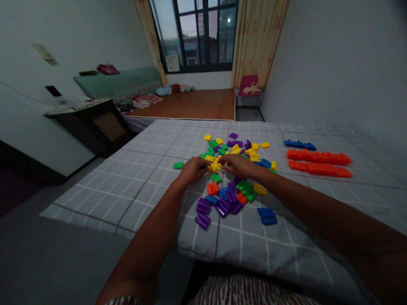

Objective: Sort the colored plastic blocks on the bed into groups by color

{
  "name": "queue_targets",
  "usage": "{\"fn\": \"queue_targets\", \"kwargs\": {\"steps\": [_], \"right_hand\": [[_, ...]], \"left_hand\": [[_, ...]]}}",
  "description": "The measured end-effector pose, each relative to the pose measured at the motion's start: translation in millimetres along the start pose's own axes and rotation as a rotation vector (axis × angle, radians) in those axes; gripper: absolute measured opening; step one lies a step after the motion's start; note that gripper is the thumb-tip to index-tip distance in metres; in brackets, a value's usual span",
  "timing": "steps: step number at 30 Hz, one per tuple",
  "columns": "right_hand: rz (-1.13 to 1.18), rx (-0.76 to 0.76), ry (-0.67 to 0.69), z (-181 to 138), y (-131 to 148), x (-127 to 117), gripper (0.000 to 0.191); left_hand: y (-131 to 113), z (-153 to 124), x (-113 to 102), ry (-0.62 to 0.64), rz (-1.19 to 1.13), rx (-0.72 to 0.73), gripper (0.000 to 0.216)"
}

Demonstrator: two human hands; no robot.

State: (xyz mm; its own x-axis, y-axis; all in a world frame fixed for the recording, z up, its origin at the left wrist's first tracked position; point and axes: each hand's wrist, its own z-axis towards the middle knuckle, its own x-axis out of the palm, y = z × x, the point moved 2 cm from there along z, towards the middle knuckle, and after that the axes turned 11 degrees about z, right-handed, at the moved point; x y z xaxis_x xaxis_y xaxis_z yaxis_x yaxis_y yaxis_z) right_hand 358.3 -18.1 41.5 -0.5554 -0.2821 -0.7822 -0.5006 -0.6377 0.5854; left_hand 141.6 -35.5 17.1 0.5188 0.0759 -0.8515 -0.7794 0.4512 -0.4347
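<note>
A pile of small plastic blocks (229,178) in yellow, green, purple, blue and orange lies spread on a grey checked bedsheet (143,178). My left hand (192,168) and my right hand (238,164) meet over the middle of the pile, fingers pinched around yellow blocks (215,164) between them. Whether each hand grips a block or only touches one is hard to tell. To the right, joined orange blocks form two long rows (319,162), with a short blue row (299,145) behind them.
A lone green block (178,165) lies left of the pile. A dark cabinet (92,123) stands to the left of the bed. Beyond are a wooden platform (193,103), a pink chair (249,87), a window with curtains and a white wall on the right.
</note>
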Motion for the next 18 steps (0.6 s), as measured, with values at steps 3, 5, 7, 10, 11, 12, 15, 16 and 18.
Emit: {"fn": "queue_targets", "kwargs": {"steps": [3,5,7,10,11,12,15,16,18], "right_hand": [[0.202,-0.067,0.036,4,-2,2,0.038],[0.37,-0.126,0.135,1,-3,0,0.045],[0.489,-0.148,0.206,-4,-4,-3,0.05],[0.53,-0.097,0.198,-16,-2,-7,0.055],[0.511,-0.076,0.18,-21,-1,-8,0.054],[0.477,-0.059,0.161,-26,1,-9,0.054],[0.353,-0.032,0.085,-47,4,-18,0.056],[0.309,-0.033,0.062,-57,4,-25,0.058],[0.218,-0.035,0.015,-82,-1,-44,0.055]], "left_hand": [[-7,0,0,-0.04,-0.194,0.028,0.026],[-12,0,2,-0.036,-0.313,0.057,0.027],[-18,0,4,-0.028,-0.341,0.08,0.026],[-30,1,11,-0.025,-0.254,0.088,0.025],[-34,2,14,-0.025,-0.214,0.088,0.026],[-38,2,17,-0.024,-0.186,0.092,0.026],[-50,-1,25,0.002,-0.155,0.124,0.032],[-54,-2,26,0.013,-0.149,0.131,0.034],[-58,-5,28,0.024,-0.123,0.143,0.038]]}}
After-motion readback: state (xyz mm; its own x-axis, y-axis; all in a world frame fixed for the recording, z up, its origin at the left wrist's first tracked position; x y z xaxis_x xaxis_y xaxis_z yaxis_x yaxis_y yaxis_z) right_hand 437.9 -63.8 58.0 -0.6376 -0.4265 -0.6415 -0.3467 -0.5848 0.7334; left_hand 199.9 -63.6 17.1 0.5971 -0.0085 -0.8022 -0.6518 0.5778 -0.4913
